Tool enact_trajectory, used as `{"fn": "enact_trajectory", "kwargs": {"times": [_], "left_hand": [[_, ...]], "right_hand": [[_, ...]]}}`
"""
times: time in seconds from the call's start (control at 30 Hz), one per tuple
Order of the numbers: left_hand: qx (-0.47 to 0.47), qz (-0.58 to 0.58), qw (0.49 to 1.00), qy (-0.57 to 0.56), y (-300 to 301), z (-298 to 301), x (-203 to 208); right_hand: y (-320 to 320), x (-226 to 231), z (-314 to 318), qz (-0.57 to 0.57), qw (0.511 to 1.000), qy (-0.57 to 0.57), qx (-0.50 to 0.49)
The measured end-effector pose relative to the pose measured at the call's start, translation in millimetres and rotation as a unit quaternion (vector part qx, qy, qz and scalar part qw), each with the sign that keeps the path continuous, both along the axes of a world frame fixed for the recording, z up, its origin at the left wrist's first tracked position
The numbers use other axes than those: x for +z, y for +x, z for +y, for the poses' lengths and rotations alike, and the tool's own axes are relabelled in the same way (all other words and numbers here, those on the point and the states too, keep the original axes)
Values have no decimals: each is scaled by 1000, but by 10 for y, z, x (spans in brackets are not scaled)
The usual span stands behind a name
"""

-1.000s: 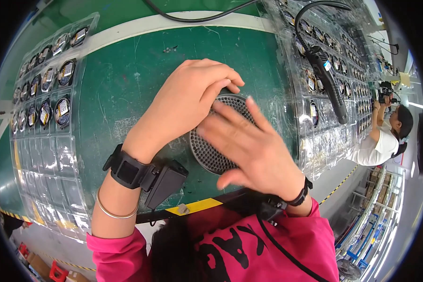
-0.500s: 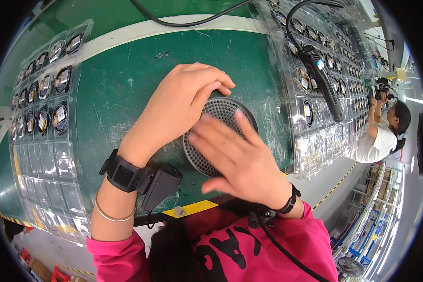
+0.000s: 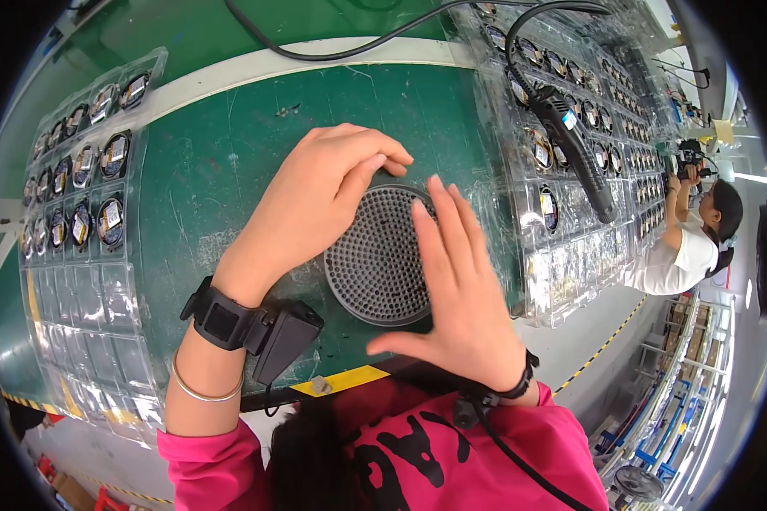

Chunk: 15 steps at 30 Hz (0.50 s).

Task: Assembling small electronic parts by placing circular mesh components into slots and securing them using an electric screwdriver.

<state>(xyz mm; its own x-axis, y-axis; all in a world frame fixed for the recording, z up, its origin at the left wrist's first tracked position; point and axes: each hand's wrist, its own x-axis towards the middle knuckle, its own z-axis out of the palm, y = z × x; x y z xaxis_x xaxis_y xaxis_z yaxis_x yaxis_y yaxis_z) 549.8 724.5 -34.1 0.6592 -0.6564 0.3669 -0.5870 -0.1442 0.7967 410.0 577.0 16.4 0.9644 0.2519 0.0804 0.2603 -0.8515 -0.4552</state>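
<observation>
Clock is centred on the round gray studded disc (image 3: 379, 264), lying flat on the green bench (image 3: 204, 170), 12 being the far side. Left hand (image 3: 320, 187) at 10, fingers curled inward near the disc's far-left rim; can't tell whether it touches the rim or grips anything. Right hand (image 3: 464, 289) at 4, wide, fingers extended, thumb well apart, nothing held, overlapping the disc's near-right rim in view; contact unclear. Black box on the left wrist (image 3: 290, 336) sits between 7 and 8. Clear tray (image 3: 81, 294) at 9, round parts in its far cells. More clear trays (image 3: 571, 272) around 2 to 3, also carrying round parts. Black corded handheld tool (image 3: 579, 153) at 2, over those trays. Yellow strip (image 3: 354, 381) on the bench edge at 6.
</observation>
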Motion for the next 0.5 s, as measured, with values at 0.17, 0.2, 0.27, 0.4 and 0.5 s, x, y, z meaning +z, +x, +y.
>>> {"fn": "enact_trajectory", "kwargs": {"times": [0.17,0.2,0.27,0.4,0.5], "left_hand": [[161,-79,984,14,94,223,229],[246,-198,948,48,168,319,287],[371,-179,903,124,230,620,393],[496,-233,761,348,103,1093,193],[477,-170,763,402,28,1127,-9]], "right_hand": [[92,-162,-1,-3,995,98,-28],[66,-168,-50,-4,991,129,-31],[40,-222,-94,-13,986,165,-32],[-27,-373,-74,-55,942,331,13],[-31,-380,-66,-44,937,345,12]]}}
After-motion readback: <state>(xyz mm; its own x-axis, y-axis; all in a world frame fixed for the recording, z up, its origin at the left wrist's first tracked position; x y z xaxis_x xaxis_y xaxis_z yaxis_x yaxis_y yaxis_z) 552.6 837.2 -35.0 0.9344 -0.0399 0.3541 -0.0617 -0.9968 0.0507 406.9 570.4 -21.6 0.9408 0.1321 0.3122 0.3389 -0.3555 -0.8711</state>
